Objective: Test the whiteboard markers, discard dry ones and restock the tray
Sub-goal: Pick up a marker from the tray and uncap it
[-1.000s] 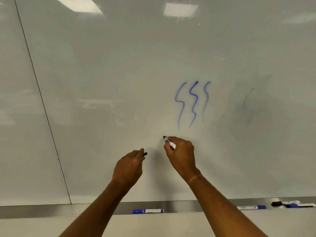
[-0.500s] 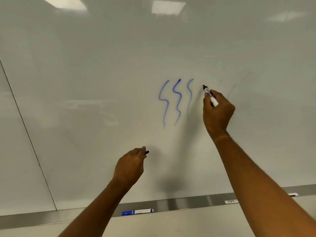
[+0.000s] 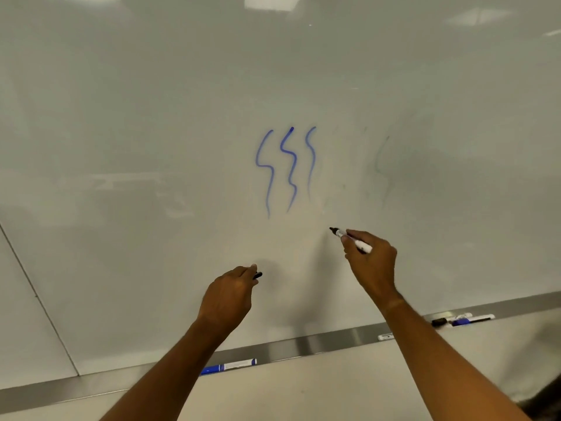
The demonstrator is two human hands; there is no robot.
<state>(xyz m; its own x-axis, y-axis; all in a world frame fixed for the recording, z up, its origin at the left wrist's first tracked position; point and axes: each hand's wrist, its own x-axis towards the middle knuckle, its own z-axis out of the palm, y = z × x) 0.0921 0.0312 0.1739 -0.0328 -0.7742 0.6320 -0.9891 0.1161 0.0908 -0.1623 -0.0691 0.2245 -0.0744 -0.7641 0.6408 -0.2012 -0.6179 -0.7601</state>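
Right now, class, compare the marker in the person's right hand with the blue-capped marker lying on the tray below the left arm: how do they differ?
1. The held marker is uncapped, dark tip bare; the blue-capped marker is closed.
2. The held marker is gripped by the right hand, tip pointing at the whiteboard; the blue-capped marker lies flat on the tray, untouched.

Both have white barrels.

bare whiteboard leftward, markers crowding tray rightward
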